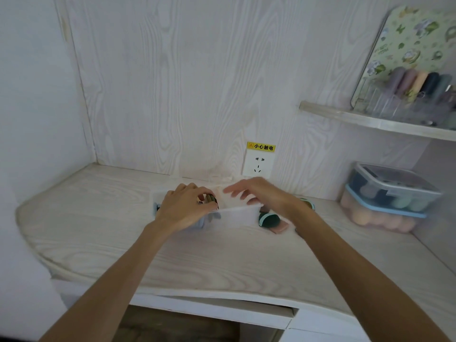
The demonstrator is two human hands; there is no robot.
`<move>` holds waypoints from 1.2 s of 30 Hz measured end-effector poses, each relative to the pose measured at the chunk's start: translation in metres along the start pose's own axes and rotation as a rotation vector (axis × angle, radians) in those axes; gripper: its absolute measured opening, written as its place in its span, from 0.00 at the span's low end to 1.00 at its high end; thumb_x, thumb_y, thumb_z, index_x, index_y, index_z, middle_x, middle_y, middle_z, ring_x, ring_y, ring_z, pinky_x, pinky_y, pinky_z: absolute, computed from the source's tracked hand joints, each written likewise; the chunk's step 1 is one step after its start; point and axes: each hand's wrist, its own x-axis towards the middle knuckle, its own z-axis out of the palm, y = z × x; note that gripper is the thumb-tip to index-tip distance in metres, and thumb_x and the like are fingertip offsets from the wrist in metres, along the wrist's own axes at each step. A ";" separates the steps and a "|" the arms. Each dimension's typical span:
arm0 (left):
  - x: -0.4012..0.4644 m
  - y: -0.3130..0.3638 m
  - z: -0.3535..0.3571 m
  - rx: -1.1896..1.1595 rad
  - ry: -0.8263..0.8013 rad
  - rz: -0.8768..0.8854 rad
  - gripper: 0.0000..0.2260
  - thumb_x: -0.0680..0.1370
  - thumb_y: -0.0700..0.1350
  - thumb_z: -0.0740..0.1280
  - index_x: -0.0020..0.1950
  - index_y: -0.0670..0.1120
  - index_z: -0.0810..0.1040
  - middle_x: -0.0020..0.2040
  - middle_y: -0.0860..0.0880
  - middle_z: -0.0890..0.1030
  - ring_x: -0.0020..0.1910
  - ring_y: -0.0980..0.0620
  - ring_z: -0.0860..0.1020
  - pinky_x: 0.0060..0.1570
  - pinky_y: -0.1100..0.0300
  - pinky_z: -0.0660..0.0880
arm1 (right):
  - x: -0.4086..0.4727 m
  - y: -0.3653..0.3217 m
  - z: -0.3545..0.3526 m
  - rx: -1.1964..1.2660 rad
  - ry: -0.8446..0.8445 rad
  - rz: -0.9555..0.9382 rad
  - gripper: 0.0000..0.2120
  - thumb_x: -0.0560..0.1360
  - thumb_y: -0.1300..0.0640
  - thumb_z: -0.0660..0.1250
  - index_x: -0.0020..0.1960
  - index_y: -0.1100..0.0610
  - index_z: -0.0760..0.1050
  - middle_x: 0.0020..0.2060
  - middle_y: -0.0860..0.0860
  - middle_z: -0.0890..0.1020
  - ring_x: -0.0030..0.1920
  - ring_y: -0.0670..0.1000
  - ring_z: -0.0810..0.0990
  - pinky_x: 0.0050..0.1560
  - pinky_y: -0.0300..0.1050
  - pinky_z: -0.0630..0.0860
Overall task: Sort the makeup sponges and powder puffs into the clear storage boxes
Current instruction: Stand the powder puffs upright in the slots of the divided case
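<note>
A clear storage box [237, 215] with blue clips stands on the white desk, near the back wall. My left hand [185, 208] is over its left end, fingers closed on dark powder puffs [211, 199] inside it. My right hand [261, 196] hovers over the box's right end with fingers spread and nothing in them. On the desk just right of the box lie a dark green puff [269, 219] and a pink puff [280, 228]. Another green puff [308, 203] peeks out behind my right wrist.
Two stacked lidded boxes [392, 196] filled with sponges stand at the desk's right end. Above them a glass shelf [370, 119] carries a clear organiser with coloured items [419, 87]. A wall socket [257, 164] sits behind the box. The desk's front edge [197, 290] curves.
</note>
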 end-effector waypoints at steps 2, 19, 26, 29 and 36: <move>-0.001 0.000 -0.002 -0.010 -0.006 0.002 0.18 0.76 0.60 0.60 0.64 0.58 0.72 0.57 0.53 0.75 0.58 0.51 0.69 0.52 0.58 0.62 | 0.005 0.020 -0.026 -0.103 0.290 0.007 0.10 0.76 0.56 0.64 0.50 0.60 0.81 0.42 0.52 0.82 0.41 0.48 0.77 0.43 0.40 0.72; -0.005 0.002 -0.005 -0.074 -0.013 0.007 0.17 0.75 0.58 0.62 0.63 0.59 0.73 0.56 0.53 0.75 0.58 0.51 0.70 0.55 0.56 0.63 | -0.006 0.044 -0.037 -0.361 0.608 0.010 0.07 0.74 0.56 0.68 0.51 0.57 0.79 0.47 0.55 0.83 0.45 0.51 0.80 0.50 0.45 0.77; -0.004 0.003 -0.005 -0.035 -0.019 -0.001 0.17 0.76 0.59 0.61 0.64 0.58 0.73 0.57 0.52 0.75 0.58 0.51 0.70 0.55 0.55 0.64 | 0.002 -0.003 0.029 -0.227 0.621 -0.255 0.07 0.71 0.52 0.72 0.47 0.55 0.81 0.35 0.47 0.81 0.36 0.45 0.80 0.42 0.39 0.77; -0.004 0.004 -0.005 -0.044 -0.011 -0.002 0.17 0.76 0.59 0.61 0.63 0.58 0.73 0.56 0.52 0.76 0.58 0.51 0.70 0.56 0.55 0.64 | 0.011 0.003 0.046 -0.284 0.621 -0.257 0.07 0.72 0.53 0.71 0.46 0.55 0.80 0.37 0.49 0.84 0.35 0.44 0.78 0.43 0.41 0.78; -0.004 0.001 -0.002 -0.048 0.002 -0.002 0.20 0.75 0.63 0.60 0.65 0.59 0.73 0.57 0.52 0.75 0.60 0.50 0.70 0.58 0.54 0.64 | 0.018 0.017 0.056 -0.549 0.560 -0.251 0.10 0.75 0.49 0.66 0.51 0.52 0.82 0.44 0.49 0.83 0.47 0.50 0.80 0.43 0.45 0.76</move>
